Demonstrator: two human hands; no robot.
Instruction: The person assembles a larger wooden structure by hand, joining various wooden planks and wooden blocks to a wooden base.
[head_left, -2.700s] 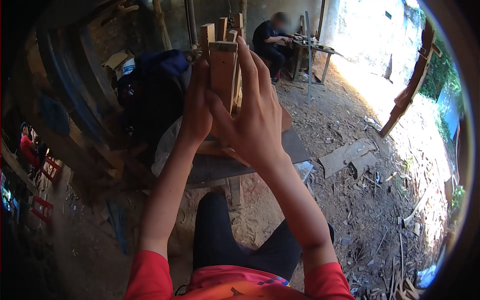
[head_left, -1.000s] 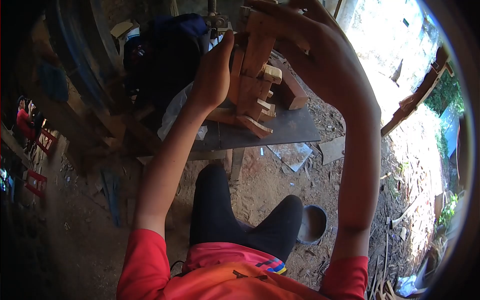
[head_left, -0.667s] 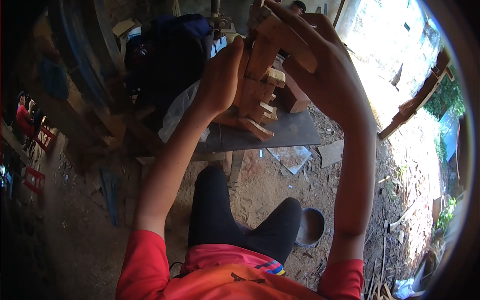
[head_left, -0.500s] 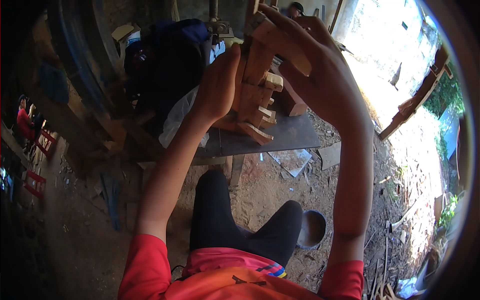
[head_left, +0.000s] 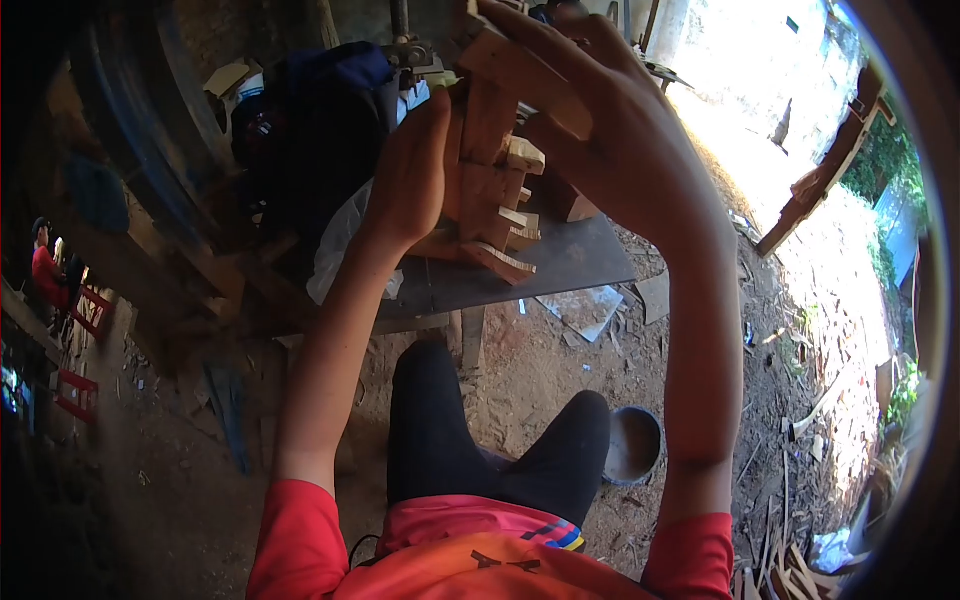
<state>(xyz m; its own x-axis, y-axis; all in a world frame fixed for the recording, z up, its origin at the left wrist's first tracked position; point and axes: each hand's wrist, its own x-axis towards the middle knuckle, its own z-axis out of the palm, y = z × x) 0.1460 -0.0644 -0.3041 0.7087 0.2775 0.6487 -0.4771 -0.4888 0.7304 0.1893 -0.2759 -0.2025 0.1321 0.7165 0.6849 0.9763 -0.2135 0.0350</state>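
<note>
A stack of rough-cut wood pieces (head_left: pixel 485 190) rises from the dark table, the pieces jutting out at uneven lengths. At its top, a thick wooden block (head_left: pixel 525 80) lies tilted. My right hand (head_left: pixel 625 140) is wrapped over this block from the right, with the fingers reaching along its far side and the thumb below. My left hand (head_left: pixel 410 175) is upright and flat along the left side of the stack, seen edge-on, straight rather than curled. Part of it is hidden by its own edge.
The dark tabletop (head_left: pixel 560 262) ends just before my knees. A clear plastic bag (head_left: pixel 340 245) and a dark bundle (head_left: pixel 320 130) lie on the left. A round bucket (head_left: pixel 633 447) stands by my leg. Wood scraps (head_left: pixel 795 575) litter the ground. A person in red (head_left: pixel 47 275) sits far left.
The hands and the wood stack appear slightly further left and higher in view, as the camera has shifted. Both hands keep nearly the same pose around the wood.
</note>
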